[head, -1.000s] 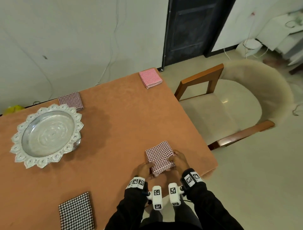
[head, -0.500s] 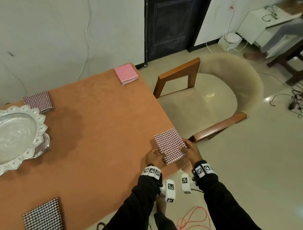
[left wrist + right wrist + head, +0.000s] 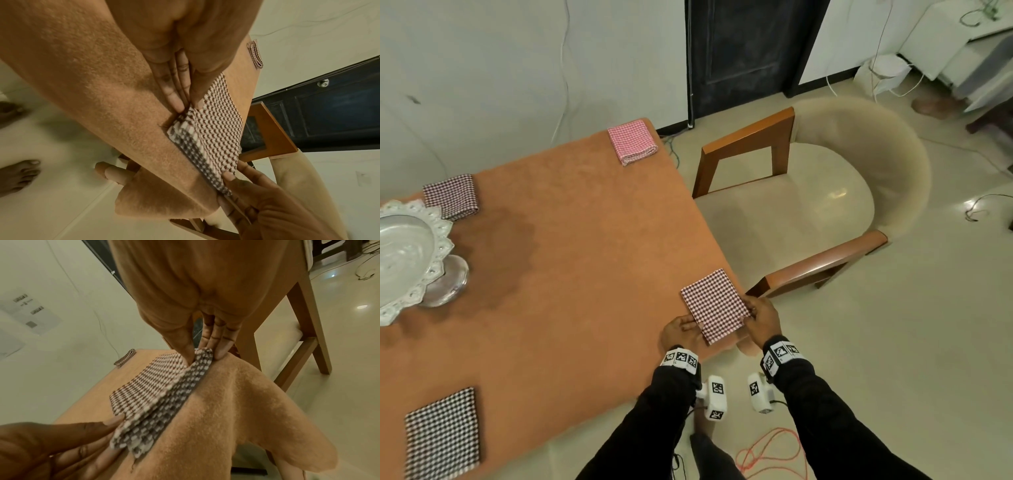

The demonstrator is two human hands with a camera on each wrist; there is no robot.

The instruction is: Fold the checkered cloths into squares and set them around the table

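Orange-covered table beside a cream chair, silver dish at the far left. Three folded checkered cloths already set out: pink cloth at the far corner, dark red cloth by the dish, black cloth at the near edge. Fourth cloth folded and lying at the near right corner, pinched at its near edge by left hand and right hand. Probably only squaring and letting go left; no unfolded cloths in sight.
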